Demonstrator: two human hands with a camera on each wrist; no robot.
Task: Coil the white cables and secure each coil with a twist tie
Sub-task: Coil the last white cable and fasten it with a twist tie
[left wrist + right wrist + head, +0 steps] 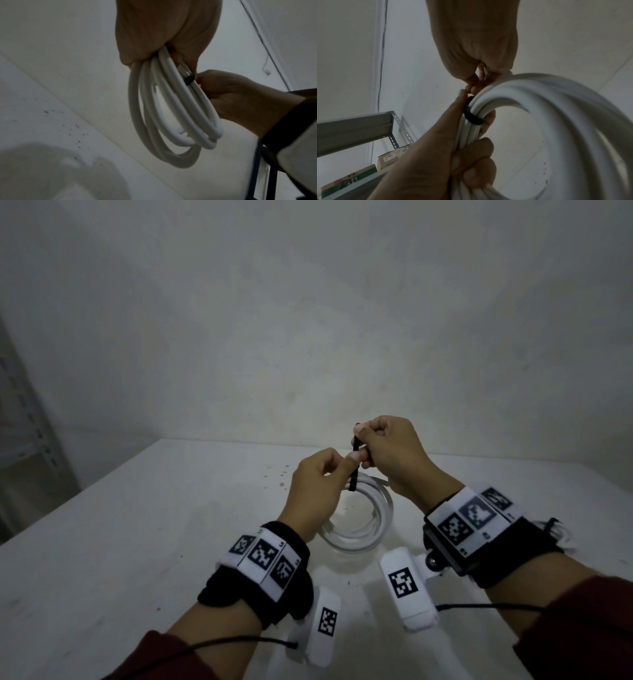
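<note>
A coil of white cable (359, 529) hangs above the white table (137, 525), held up between both hands. My left hand (346, 460) grips the coil's upper strands, its fingers curled round them (467, 162). A black twist tie (354, 463) loops round the bundled strands (471, 117) just above that grip. My right hand (364, 443) pinches the tie's upper end between thumb and fingertips. In the left wrist view the coil (171, 108) dangles from my left hand (164, 40), and the right hand (240, 97) meets the tie (189, 79) from the side.
A bare wall stands behind the table's far edge. A metal shelf (359, 128) with boxes (390, 159) stands at the left. Dark specks (281, 474) mark the tabletop. A small white looped thing (561, 534) lies half hidden behind my right wrist band.
</note>
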